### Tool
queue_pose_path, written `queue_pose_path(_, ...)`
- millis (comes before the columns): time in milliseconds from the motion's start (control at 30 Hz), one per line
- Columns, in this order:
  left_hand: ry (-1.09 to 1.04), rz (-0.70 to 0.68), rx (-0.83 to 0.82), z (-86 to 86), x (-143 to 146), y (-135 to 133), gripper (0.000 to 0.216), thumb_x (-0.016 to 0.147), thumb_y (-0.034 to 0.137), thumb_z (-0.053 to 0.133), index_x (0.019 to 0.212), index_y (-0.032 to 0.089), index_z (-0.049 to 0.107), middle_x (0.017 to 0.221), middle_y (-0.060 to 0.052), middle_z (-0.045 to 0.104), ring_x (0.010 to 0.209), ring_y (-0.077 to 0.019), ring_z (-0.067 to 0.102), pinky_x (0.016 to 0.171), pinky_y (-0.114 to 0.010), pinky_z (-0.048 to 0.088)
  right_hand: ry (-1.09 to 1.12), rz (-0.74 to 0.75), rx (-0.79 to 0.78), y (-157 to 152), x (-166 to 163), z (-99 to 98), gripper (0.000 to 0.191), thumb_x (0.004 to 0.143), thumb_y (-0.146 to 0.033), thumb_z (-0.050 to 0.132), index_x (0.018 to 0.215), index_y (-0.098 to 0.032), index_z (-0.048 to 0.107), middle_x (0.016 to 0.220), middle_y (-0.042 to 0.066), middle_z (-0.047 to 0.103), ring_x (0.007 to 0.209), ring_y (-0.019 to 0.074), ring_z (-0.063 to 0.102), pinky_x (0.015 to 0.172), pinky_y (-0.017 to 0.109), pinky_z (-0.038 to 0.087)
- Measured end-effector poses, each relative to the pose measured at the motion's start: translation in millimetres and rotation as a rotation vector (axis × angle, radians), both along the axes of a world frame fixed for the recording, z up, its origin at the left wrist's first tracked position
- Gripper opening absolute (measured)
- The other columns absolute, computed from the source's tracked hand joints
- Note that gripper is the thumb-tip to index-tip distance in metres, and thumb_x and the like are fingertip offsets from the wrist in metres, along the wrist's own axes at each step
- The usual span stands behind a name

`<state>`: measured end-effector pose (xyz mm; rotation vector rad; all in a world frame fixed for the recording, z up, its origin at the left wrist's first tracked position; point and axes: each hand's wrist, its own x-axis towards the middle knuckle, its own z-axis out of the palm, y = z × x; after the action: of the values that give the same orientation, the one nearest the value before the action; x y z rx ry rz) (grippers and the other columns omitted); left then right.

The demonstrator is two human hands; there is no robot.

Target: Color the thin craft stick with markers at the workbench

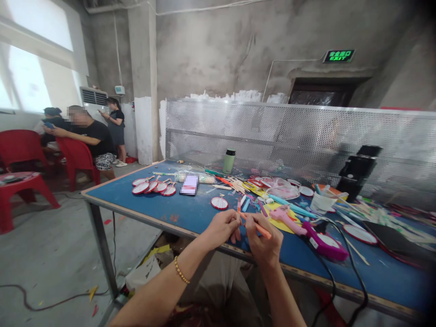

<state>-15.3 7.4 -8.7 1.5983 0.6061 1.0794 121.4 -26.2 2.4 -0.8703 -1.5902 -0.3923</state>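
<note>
Orange pen-like tool (pixel 263 232) gripped in right hand (pixel 265 240) over the near edge of the blue table (pixel 122 196), tip at left hand (pixel 224 227), which pinches a small orange piece (pixel 239 205), partly finger-covered, hard to identify. White cup (pixel 320 205) to the right holds several sticks, lower ends hidden; green bottle (pixel 229 162) farther back is capped, contents not visible. Dark flat item (pixel 398 238) far right blurs out.

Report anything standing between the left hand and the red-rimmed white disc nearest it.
Nothing visible stands between the left hand and the red-rimmed white disc; the disc lies on the blue tabletop, just beyond the hand.
</note>
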Motion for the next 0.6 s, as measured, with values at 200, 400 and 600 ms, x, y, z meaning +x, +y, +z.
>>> queue_pose_path(200, -0.004, -0.015, -0.002, -2.4, 0.9, 2.3, 0.027, 0.086, 0.044, 0.055, 0.08, 0.018, 0.051, 0.055, 0.003, 0.058, 0.042, -0.009, 0.051, 0.042, -0.019, 0.039, -0.013, 0.007, -0.006, 0.9, 0.1, -0.1, 0.023, 0.094, -0.022, 0.053, 0.075, -0.019, 0.066, 0.067, -0.001, 0.068, 0.058, 0.0095, 0.063, 0.06, 0.019, 0.047)
queue_pose_path(400, -0.001, -0.015, 0.002, -1.7, 0.5, 1.9, 0.026, 0.087, 0.042, 0.054, 0.078, 0.018, 0.051, 0.055, 0.003, 0.058, 0.042, -0.0088, 0.051, 0.042, -0.019, 0.039, -0.011, 0.004, -0.005, 1.6, -0.4, 0.2, 0.022, 0.094, -0.023, 0.054, 0.077, -0.019, 0.067, 0.068, -0.001, 0.069, 0.059, 0.0094, 0.064, 0.06, 0.018, 0.048)
queue_pose_path(600, 0.006, -0.01, -0.002, -0.9, 0.1, 1.3, 0.022, 0.086, 0.038, 0.054, 0.08, 0.018, 0.051, 0.056, 0.003, 0.06, 0.041, -0.0087, 0.052, 0.042, -0.018, 0.037, 0.032, -0.026, 0.01, -0.6, -0.6, 1.4, 0.022, 0.094, -0.023, 0.053, 0.078, -0.019, 0.068, 0.064, -0.002, 0.068, 0.053, 0.0091, 0.061, 0.059, 0.019, 0.048)
